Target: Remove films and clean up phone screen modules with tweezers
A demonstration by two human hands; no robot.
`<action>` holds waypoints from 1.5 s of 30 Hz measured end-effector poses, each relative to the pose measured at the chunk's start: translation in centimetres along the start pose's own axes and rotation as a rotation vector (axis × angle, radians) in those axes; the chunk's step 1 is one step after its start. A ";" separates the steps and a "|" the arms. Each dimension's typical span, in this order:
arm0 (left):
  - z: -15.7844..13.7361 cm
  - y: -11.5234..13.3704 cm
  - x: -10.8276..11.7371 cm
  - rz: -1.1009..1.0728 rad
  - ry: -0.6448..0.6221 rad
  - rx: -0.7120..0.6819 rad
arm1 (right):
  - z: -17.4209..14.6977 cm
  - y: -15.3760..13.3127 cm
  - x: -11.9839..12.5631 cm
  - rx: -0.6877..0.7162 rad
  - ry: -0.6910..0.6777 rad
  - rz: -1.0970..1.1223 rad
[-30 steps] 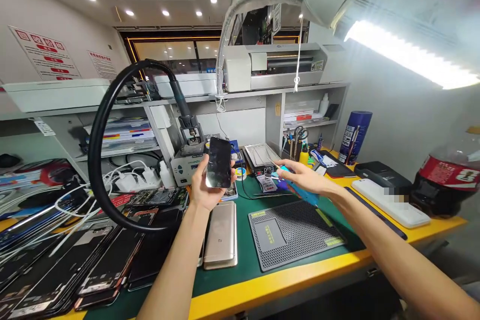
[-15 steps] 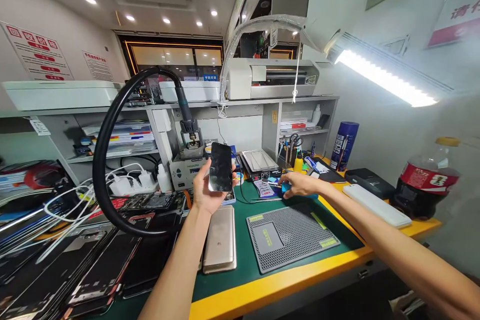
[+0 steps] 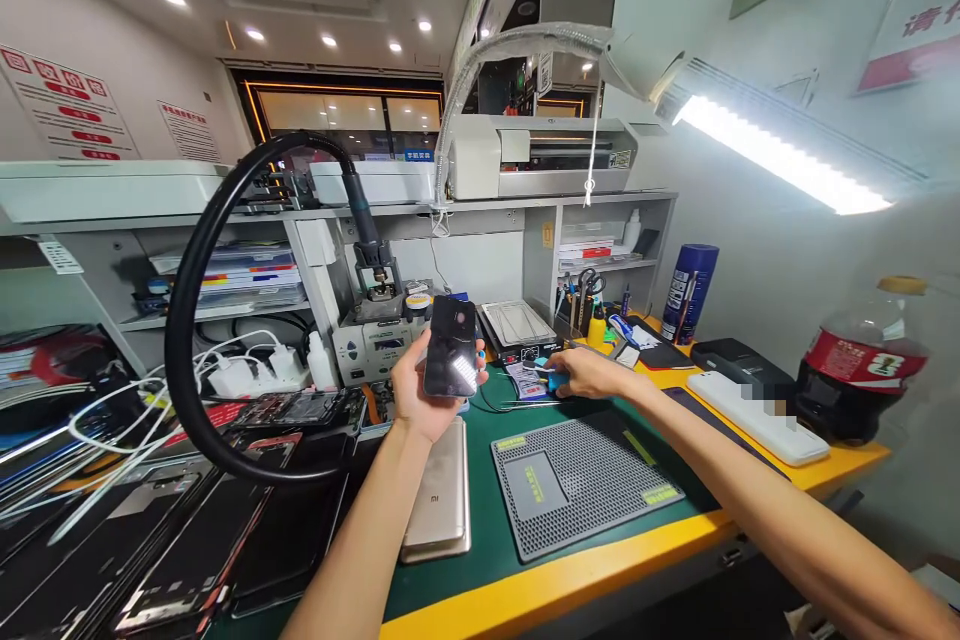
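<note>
Dark green covers the yellow-edged tabletop [image 3: 486, 530] before me, with flat dark panels [image 3: 187, 530] stacked at the left and a grey perforated mat [image 3: 592, 485] lying right of centre. A grey shelf unit [image 3: 541, 255] spans the far side, and a bright white tube lamp [image 3: 780, 155] lights the right. I have the left hand [image 3: 421, 405] closed around a glossy black rectangular phone [image 3: 452, 350], raised above the tabletop's far middle. The right hand [image 3: 596, 373] curls at a bright blue object [image 3: 556, 381] beyond the mat; I cannot tell whether it grips.
</note>
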State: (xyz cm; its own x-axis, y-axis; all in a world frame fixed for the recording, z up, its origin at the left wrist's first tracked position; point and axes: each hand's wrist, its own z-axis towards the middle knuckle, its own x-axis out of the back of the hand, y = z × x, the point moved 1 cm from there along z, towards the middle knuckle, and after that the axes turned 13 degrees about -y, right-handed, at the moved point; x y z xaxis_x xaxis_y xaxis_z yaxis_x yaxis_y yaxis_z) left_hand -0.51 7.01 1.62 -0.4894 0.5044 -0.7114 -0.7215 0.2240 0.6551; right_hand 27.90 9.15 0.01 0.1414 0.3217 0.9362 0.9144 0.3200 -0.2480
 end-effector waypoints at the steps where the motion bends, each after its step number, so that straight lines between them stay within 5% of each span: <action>1: 0.0 -0.1 -0.1 0.012 0.006 0.001 | -0.3 -0.3 0.0 0.008 0.019 0.003; 8: 0.6 -0.7 -0.7 0.207 0.147 -0.117 | -2.8 -6.7 0.7 0.182 0.221 0.206; 14: 1.1 -2.3 -0.3 0.368 0.311 -0.279 | -0.3 -12.3 -2.5 0.234 0.267 0.508; 23: 0.4 -0.2 -1.8 0.286 0.130 -0.153 | 1.1 -10.8 -2.7 0.452 -0.029 1.086; 30: -0.2 -1.9 -3.4 0.176 0.049 -0.030 | -0.4 -11.7 -3.8 0.547 -0.144 1.262; 45: -0.3 -3.2 -3.6 0.229 0.137 -0.037 | -1.2 -10.6 -3.7 0.394 0.203 1.250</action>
State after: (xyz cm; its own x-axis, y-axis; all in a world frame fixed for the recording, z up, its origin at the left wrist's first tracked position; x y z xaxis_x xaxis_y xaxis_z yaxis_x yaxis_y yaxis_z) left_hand 3.42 4.22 2.06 -0.7020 0.4203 -0.5749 -0.6003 0.0851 0.7952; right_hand 18.11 3.53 -0.54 0.8873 0.4596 0.0379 -0.0377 0.1543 -0.9873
